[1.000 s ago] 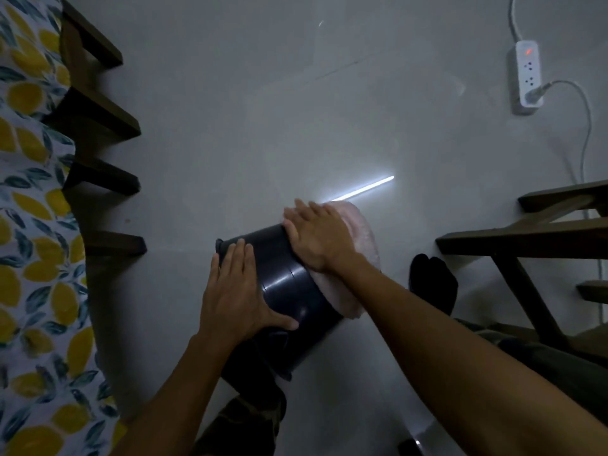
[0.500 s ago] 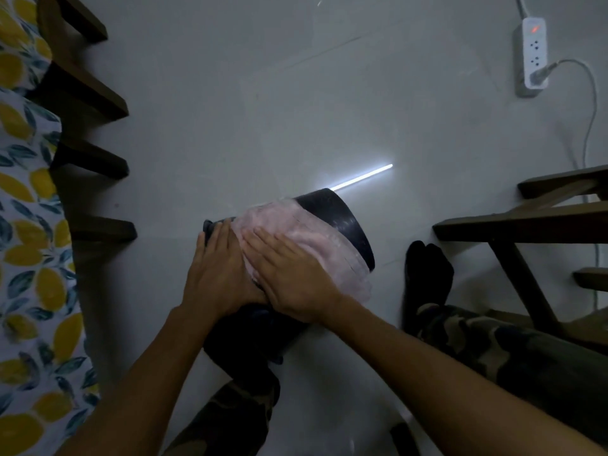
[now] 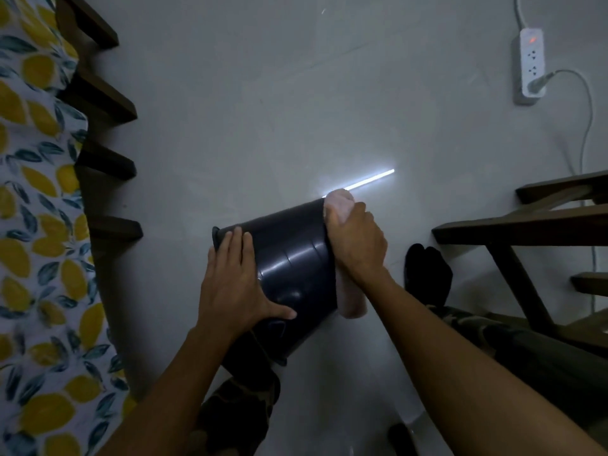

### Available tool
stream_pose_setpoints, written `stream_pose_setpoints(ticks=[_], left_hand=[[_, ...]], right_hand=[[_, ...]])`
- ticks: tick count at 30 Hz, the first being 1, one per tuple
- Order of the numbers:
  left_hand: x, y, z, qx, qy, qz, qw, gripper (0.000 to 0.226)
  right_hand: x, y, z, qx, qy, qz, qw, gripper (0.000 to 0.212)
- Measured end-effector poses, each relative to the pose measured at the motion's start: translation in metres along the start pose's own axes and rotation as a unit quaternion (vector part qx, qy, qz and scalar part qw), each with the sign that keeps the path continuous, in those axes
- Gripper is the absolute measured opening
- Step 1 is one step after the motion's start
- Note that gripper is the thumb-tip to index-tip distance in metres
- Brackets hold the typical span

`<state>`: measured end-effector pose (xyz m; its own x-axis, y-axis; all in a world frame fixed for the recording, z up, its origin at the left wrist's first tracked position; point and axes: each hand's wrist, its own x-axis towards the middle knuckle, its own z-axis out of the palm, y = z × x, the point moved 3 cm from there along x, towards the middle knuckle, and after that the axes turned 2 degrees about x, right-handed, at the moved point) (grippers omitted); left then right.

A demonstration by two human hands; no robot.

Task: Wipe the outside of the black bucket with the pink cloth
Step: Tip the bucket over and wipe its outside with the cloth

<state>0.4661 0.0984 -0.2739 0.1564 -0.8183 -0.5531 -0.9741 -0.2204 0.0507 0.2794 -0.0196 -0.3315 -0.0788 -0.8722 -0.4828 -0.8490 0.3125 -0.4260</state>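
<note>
The black bucket [image 3: 291, 258] lies on its side on the grey floor, rim toward the left, base toward the right. My left hand [image 3: 235, 283] rests flat on its side wall near the rim, fingers spread, holding it still. My right hand [image 3: 357, 240] presses the pink cloth [image 3: 350, 301] against the bucket's base end on the right. The cloth shows above the fingers and hangs below the wrist; its middle is hidden under the hand.
A lemon-print cloth [image 3: 36, 225] covers dark wooden furniture [image 3: 108, 162] on the left. A wooden frame [image 3: 526, 232] stands at the right. My socked foot [image 3: 427, 274] and camouflage-trousered legs flank the bucket. A white power strip [image 3: 530, 69] with cable lies at the far right.
My right hand slid the pink cloth from the bucket's upper side wall across to its base end on the right. My left hand stayed on the wall near the rim.
</note>
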Motion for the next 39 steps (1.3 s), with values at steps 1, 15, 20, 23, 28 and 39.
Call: stream_pose_setpoints(ticks=[1, 15, 20, 23, 28, 39], left_hand=[[-0.002, 0.003, -0.001, 0.009, 0.004, 0.004, 1.0, 0.166], [0.049, -0.003, -0.047, 0.031, 0.04, 0.015, 0.999, 0.165], [0.035, 0.01, -0.034, -0.014, 0.008, -0.021, 1.0, 0.166], [0.036, 0.01, -0.043, 0.014, 0.032, 0.01, 0.999, 0.16], [0.018, 0.011, -0.037, 0.066, 0.127, 0.031, 0.989, 0.148], [-0.072, 0.052, 0.043, 0.038, 0.123, 0.02, 0.991, 0.107]], right_hand=[[-0.001, 0.004, -0.003, 0.009, 0.01, -0.006, 1.0, 0.056], [0.032, -0.017, -0.021, 0.152, 0.061, -0.009, 0.986, 0.04], [0.023, -0.002, -0.027, 0.135, 0.063, 0.006, 0.989, 0.042], [0.021, -0.001, -0.035, 0.15, 0.059, 0.001, 0.987, 0.042], [0.01, 0.002, -0.039, 0.178, 0.036, 0.015, 0.983, 0.041], [-0.06, 0.04, -0.07, 0.09, 0.05, 0.06, 0.993, 0.035]])
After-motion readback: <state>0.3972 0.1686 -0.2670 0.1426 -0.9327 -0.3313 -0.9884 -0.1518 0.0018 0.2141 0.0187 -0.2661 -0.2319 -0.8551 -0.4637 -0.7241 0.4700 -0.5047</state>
